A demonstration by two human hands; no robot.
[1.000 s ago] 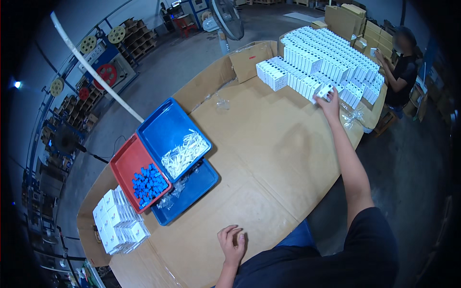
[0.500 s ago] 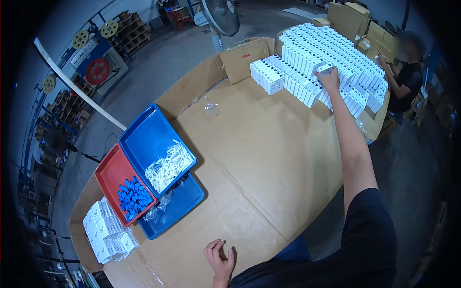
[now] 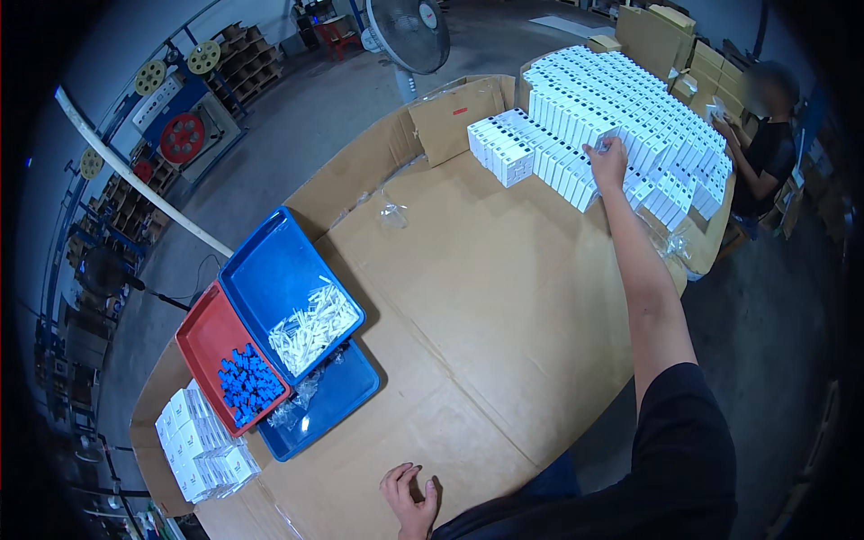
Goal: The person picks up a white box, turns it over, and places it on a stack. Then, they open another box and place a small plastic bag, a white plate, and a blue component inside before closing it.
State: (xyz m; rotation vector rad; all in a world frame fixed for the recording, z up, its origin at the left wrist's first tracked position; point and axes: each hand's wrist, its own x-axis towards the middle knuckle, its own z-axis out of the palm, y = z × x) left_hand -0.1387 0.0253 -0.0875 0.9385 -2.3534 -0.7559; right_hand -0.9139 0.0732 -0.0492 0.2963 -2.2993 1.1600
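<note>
Nearby, red tray (image 3: 200, 335) of blue caps (image 3: 247, 385)

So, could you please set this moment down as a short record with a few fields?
surface: cardboard-covered table
right hand: stretched out, on a small white box at the stacked white boxes
left hand: resting flat on the cardboard at the near edge
trays: blue tray with white pieces; red tray with blue pieces
near left: bundled white boxes
other: a person seated past the stack
</note>
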